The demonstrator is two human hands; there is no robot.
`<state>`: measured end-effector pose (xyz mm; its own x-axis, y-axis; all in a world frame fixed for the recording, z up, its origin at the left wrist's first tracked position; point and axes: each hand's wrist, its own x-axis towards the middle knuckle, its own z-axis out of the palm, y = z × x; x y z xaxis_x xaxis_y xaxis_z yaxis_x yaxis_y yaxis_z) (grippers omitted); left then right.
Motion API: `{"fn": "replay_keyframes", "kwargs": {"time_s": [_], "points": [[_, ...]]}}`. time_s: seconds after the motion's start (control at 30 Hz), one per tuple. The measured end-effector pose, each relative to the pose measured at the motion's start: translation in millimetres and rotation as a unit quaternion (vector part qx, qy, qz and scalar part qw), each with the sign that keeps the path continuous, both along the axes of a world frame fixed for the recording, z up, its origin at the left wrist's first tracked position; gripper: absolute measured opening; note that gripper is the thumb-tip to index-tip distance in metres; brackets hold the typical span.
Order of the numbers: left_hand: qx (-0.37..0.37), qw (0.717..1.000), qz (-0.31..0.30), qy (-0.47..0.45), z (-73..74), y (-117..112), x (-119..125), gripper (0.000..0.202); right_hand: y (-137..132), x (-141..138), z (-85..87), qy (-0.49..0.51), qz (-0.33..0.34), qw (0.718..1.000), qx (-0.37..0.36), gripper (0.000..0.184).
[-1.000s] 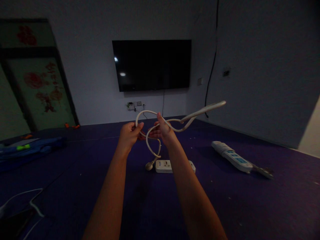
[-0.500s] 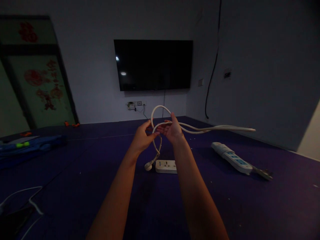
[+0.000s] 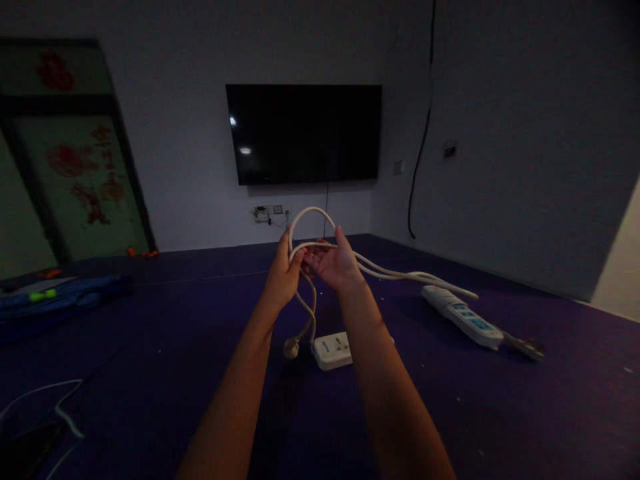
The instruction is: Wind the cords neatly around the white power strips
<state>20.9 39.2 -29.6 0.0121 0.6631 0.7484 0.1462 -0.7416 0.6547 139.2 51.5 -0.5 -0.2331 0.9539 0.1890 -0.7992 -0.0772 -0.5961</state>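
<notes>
A white power cord (image 3: 314, 209) is looped up between my hands. My left hand (image 3: 284, 277) is closed on it, thumb and fingers pinching the strands. The cord also runs through my right hand (image 3: 337, 263), whose fingers are loosely curled and partly extended towards the left. A doubled length trails from there to the right. Below my left hand, the cord's lower part hangs to a plug (image 3: 291, 347). Beside the plug, a white power strip (image 3: 331, 351) lies on the purple floor, its right part hidden by my right forearm.
Another power strip (image 3: 467, 320), its cord wound around one end, lies to the right. Blue cloth (image 3: 95, 291) with a yellow-green item is at left. A white cable (image 3: 65, 407) lies near a dark object in the lower left. A television (image 3: 305, 133) hangs ahead.
Both hands have shifted slightly left with the cord. The doubled strands on the right have dropped. The power strip below appears nearer and more turned, and the plug sits a little lower.
</notes>
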Motion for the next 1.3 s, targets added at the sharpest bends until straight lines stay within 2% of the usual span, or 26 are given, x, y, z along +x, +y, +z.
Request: {"fn": "replay_keyframes", "kwargs": {"time_s": [0.13,0.27,0.4,0.47,0.53,0.6,0.73,0.8,0.87,0.93,1.0,1.07,1.1,1.2,1.3], "points": [[-0.035,0.999,-0.007,-0.032,4.6,-2.5,-9.2,0.056,-1.9,2.6,-2.0,0.002,0.061,0.998,0.029,0.057],[-0.057,0.998,0.001,-0.034,13.8,-12.2,-21.0,0.055,-1.3,4.0,-3.5,-0.009,0.083,0.996,0.038,0.061],[-0.05,0.993,0.058,-0.09,23.4,-21.1,-33.4,0.047,4.4,3.2,-6.3,0.015,0.084,0.996,0.02,0.058],[-0.033,0.987,0.099,-0.12,27.0,-23.9,-43.0,0.042,9.6,4.6,-8.8,0.022,0.071,0.997,0.002,0.05],[-0.014,0.979,0.14,-0.147,29.4,-26.4,-55.3,0.041,17.0,8.9,-12.4,0.015,0.035,0.999,-0.019,0.036],[-0.005,0.971,0.174,-0.163,30.9,-28.6,-68.1,0.041,26.3,15.7,-17.3,-0.021,-0.033,0.998,-0.041,0.022],[-0.006,0.968,0.2,-0.153,31.4,-31.1,-82.8,0.042,46.0,28.2,-28.3,-0.165,-0.188,0.966,-0.059,0.01],[-0.007,0.974,0.184,-0.132,31.3,-31.3,-83.0,0.043,53.0,30.5,-32.6,-0.196,-0.236,0.949,-0.067,0.017],[-0.009,0.979,0.17,-0.116,31.5,-31.7,-80.8,0.044,56.9,29.9,-35.1,-0.214,-0.28,0.934,-0.067,0.035],[-0.007,0.98,0.162,-0.113,32.1,-32.7,-78.3,0.045,57.5,26.8,-35.8,-0.279,-0.336,0.899,-0.02,0.047],[-0.008,0.982,0.153,-0.11,32.8,-33.7,-76.3,0.045,55.0,21.4,-34.6,-0.375,-0.371,0.847,0.069,0.047],[-0.015,0.984,0.14,-0.107,33.3,-34.1,-74.1,0.045,49.7,13.4,-31.9,-0.443,-0.347,0.811,0.157,0.042],[-0.019,0.985,0.132,-0.105,33.4,-34.0,-72.7,0.045,46.4,8.5,-30.2,-0.452,-0.312,0.814,0.187,0.038],[-0.035,0.988,0.11,-0.104,33.2,-32.6,-67.8,0.045,36.1,-7.5,-26.2,-0.441,-0.18,0.85,0.223,0.023],[-0.042,0.989,0.098,-0.103,32.8,-31.8,-64.2,0.046,30.0,-19.6,-26.7,-0.424,-0.102,0.877,0.203,0.014]]}}
